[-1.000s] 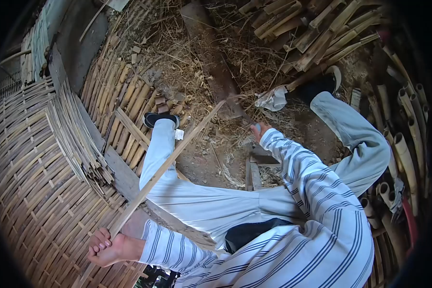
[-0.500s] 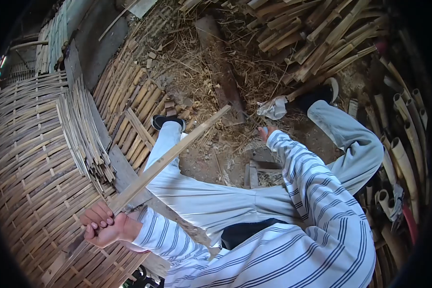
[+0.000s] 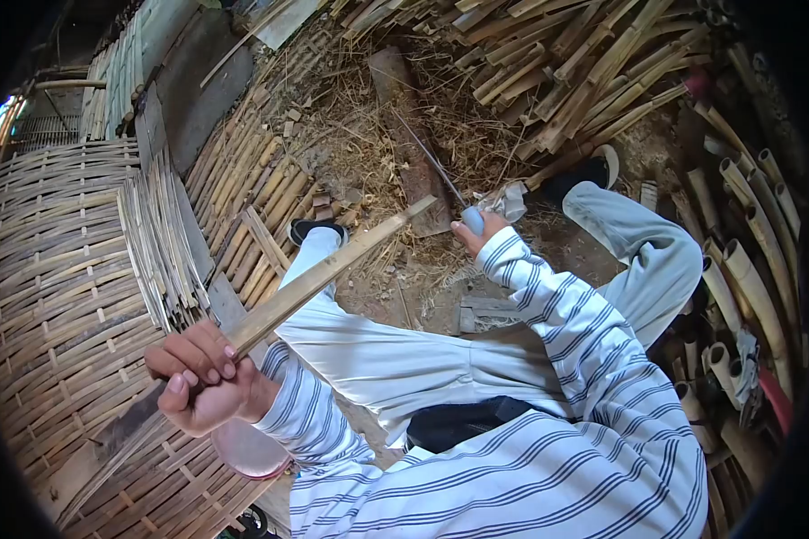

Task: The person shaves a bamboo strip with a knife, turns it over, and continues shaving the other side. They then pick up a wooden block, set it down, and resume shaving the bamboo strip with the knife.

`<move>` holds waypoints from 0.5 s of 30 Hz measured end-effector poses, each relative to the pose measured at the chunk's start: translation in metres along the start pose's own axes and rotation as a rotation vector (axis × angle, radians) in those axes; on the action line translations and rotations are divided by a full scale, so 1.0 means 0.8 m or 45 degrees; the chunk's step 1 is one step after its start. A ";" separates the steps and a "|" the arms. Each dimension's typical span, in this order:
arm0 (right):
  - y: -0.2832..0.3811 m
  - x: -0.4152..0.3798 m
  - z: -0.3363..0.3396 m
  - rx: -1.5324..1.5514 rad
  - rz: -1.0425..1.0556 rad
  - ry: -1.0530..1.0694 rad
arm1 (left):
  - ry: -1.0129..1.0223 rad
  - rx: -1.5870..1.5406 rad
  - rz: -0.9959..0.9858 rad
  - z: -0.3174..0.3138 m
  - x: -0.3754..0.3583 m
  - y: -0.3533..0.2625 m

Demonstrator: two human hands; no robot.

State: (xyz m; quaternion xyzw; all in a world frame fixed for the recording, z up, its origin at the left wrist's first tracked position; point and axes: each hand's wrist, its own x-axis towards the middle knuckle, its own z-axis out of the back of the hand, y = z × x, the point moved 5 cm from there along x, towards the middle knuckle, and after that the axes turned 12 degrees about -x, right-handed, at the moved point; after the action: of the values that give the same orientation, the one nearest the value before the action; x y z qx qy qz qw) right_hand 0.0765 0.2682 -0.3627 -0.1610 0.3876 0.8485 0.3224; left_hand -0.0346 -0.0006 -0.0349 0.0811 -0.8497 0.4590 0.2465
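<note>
One beam (image 3: 392, 79); touching or close over its lower end, one knife (image 3: 473, 218) and one strip (image 3: 328, 271). Two shoes (image 3: 301, 232) — one left of the beam, one right. Right of the beam: one rag (image 3: 513, 203) near its lower end, and well over ten poles (image 3: 751, 280), too overlapped to count. Left of it: one mat (image 3: 58, 269) and one bundle of slats (image 3: 164, 256). Two hands — left hand (image 3: 204, 377) and right hand (image 3: 481, 235) — below the beam.

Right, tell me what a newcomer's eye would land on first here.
Probably the long pale strip slanting across the middle from the left hand. Next, the thin-bladed tool with a blue-grey handle, held in the right hand near the centre. The broad woven panel covering much of the left side would likely stand out too.
</note>
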 end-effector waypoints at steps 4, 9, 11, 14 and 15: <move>0.016 -0.035 -0.002 0.108 0.076 -0.066 | -0.093 0.024 0.008 -0.023 0.007 0.015; -0.045 0.035 -0.115 0.104 0.086 0.211 | -0.027 -0.001 0.027 -0.049 0.018 0.032; -0.041 0.043 -0.118 -0.314 0.185 0.124 | -0.092 0.064 -0.017 -0.052 0.020 0.036; -0.009 0.013 -0.087 -0.180 0.184 0.127 | -0.124 0.080 -0.041 -0.050 0.026 0.039; 0.003 0.004 -0.078 -0.139 0.184 0.133 | -0.130 0.071 -0.043 -0.051 0.026 0.040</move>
State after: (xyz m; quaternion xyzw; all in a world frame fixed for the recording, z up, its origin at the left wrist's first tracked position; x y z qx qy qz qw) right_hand 0.0737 0.2210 -0.4035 -0.1939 0.3675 0.8799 0.2303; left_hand -0.0502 0.0527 -0.0301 0.1255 -0.8467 0.4734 0.2081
